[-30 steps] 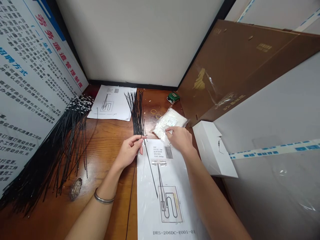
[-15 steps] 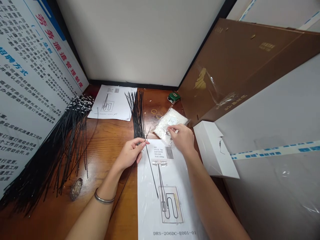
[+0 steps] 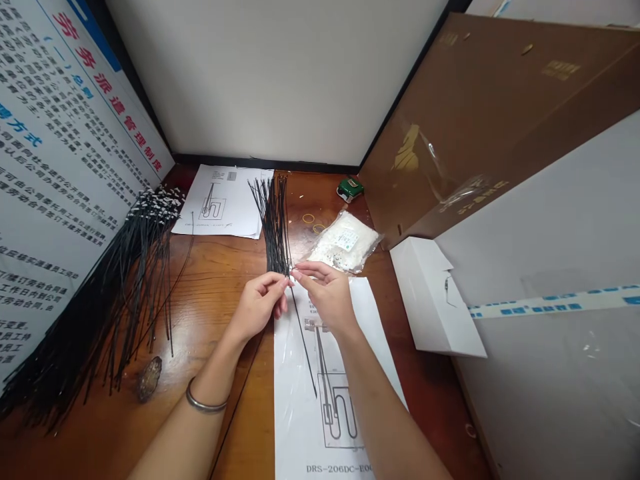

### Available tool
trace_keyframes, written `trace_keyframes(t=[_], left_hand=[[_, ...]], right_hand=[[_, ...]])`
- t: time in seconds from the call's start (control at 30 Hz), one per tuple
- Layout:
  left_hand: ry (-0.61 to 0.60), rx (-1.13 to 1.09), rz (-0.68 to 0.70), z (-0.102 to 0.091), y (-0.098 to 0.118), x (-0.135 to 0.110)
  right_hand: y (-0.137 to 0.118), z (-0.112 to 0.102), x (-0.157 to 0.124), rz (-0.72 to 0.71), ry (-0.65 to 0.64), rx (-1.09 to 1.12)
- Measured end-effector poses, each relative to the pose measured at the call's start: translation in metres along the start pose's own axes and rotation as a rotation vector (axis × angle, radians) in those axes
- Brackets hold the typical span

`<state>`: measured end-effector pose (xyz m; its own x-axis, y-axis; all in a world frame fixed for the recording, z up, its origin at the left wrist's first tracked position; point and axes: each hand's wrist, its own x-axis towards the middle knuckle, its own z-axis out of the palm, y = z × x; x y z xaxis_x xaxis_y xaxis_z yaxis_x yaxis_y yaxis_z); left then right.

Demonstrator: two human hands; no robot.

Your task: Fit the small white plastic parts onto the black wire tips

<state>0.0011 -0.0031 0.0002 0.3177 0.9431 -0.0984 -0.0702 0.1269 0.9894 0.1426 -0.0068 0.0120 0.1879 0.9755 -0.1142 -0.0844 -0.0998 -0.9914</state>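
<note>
My left hand (image 3: 261, 301) is closed in a pinch on a thin black wire (image 3: 304, 337), whose length slants down over the printed drawing sheet (image 3: 295, 413). Right beside its fingertips, my right hand (image 3: 326, 297) pinches at the wire's upper end; whatever sits between those fingers is too small to make out. Just beyond both hands lies a bundle of black wires (image 3: 276, 230). A clear plastic bag of small white pieces (image 3: 345, 241) rests behind my right hand. Part of the drawing is covered by my right hand and forearm.
On the left lies a large pile of black wires with white ends (image 3: 145, 260), near a dark oval object (image 3: 149, 379). More printed sheets (image 3: 215, 200), a green tape measure (image 3: 350, 189) and rubber bands (image 3: 309, 219) are farther back. A white box (image 3: 433, 300) and brown cardboard (image 3: 450, 120) border the right.
My right hand has left the plastic bag and moved left to meet my left hand at the wire's end. The left hand keeps its pinch, nearly in place. The view has shifted slightly.
</note>
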Motion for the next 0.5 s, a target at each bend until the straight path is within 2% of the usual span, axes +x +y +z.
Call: trace_keyframes(t=[0.23, 0.5], left_hand=[[0.027, -0.025, 0.026, 0.0046, 0.0036, -0.0014], [0.105, -0.038, 0.022, 0.0081, 0.0018, 0.0020]], right_hand=[[0.0107, -0.0031, 0.0025, 0.010, 0.030, 0.098], [0.0120, -0.0019, 0.0019, -0.048, -0.025, 0.124]])
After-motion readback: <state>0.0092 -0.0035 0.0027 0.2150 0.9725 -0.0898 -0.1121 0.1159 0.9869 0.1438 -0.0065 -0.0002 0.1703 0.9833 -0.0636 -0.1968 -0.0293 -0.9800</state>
